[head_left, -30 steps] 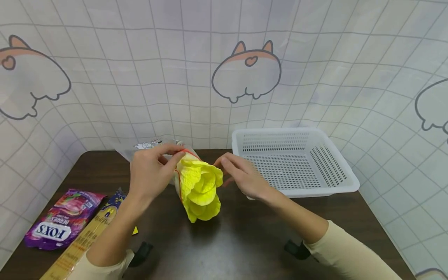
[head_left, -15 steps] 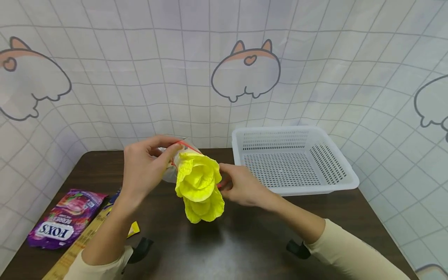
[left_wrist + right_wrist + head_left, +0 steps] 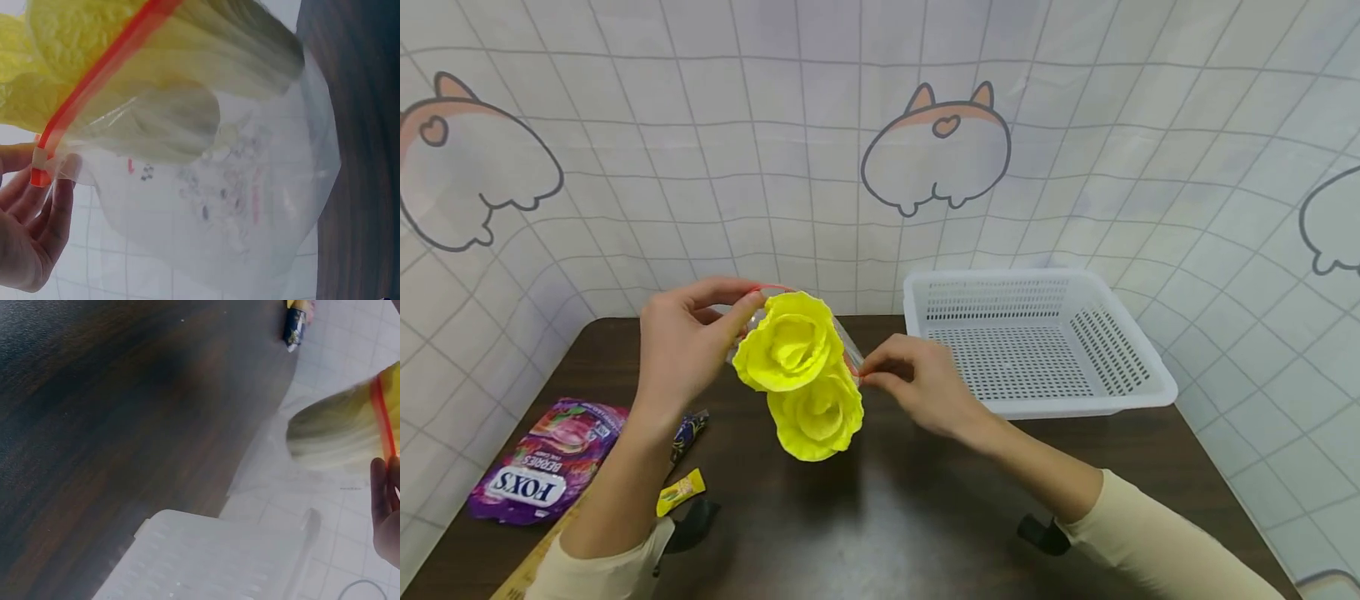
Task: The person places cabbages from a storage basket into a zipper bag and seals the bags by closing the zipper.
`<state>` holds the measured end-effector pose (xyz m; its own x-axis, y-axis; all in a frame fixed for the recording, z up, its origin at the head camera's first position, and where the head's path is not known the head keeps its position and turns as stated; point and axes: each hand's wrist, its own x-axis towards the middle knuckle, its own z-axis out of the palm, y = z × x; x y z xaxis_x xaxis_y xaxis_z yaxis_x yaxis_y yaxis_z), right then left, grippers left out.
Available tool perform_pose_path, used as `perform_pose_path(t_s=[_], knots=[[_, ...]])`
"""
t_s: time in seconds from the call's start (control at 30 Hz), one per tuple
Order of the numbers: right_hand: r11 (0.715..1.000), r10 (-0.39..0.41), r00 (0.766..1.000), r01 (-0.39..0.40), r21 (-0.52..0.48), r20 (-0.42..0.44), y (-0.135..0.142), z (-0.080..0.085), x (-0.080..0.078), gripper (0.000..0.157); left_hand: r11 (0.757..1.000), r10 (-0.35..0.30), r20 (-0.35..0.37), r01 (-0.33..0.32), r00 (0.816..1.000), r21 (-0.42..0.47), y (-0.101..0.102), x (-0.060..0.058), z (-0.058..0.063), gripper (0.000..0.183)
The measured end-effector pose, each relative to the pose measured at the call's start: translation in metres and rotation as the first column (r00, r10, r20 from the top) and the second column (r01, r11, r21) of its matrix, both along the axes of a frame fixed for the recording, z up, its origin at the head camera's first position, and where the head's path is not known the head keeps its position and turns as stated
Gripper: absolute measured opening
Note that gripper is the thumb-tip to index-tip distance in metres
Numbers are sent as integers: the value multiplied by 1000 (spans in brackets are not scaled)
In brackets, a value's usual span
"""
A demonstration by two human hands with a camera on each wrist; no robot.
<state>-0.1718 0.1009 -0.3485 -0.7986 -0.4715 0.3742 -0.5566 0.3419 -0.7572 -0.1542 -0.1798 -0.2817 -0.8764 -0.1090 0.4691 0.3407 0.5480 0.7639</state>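
Note:
Two bright yellow leafy heads, like napa cabbages, sit inside a clear zip bag (image 3: 250,206), one head (image 3: 790,342) above the other (image 3: 818,417). Their leafy ends poke out of the bag's mouth, toward the head camera. A red zip strip (image 3: 94,75) edges that mouth, with a pale slider at one end. My left hand (image 3: 681,342) pinches the upper left corner of the mouth. On the opposite side, my right hand (image 3: 932,387) pinches the red strip between thumb and forefinger. The bag is held up above the dark table, and its printed body hangs behind the heads.
A white perforated basket (image 3: 1045,408) stands at the back right, close to my right hand. On the left lie a purple FOX'S Berries packet (image 3: 557,450), a long golden packet (image 3: 531,567) partly under my forearm, and a small yellow wrapper (image 3: 681,492).
The bag has risen and turned, bringing the second yellow head fully into view. My left hand has moved left and up. My right hand has come to pinch the strip, stretching the mouth wider.

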Motion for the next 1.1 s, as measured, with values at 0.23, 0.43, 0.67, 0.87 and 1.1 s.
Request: perform_pose_path(t_s=[0.23, 0.43, 0.67, 0.87, 1.1], knots=[[986, -61, 996, 70, -152, 63, 2, 9, -2, 8, 993, -39, 136, 23, 990, 116, -12, -6, -5, 34], [959, -87, 979, 133, -251, 187, 1, 16, -4, 7, 978, -111, 231, 65, 967, 198, -21, -10, -9, 37], [936, -119, 963, 191, -297, 244, 3, 23, -7, 9, 934, -321, 231, 266, 919, 239, -28, -6, -11, 52], [931, -113, 962, 190, -311, 248, 4, 30, -9, 10, 974, -207, 230, 177, 951, 142, -24, 0, -16, 50], [924, -80, 970, 158, -348, 230, 6, 42, -13, 12, 976, -99, 155, 65, 983, 207, -25, 1, -17, 34]])
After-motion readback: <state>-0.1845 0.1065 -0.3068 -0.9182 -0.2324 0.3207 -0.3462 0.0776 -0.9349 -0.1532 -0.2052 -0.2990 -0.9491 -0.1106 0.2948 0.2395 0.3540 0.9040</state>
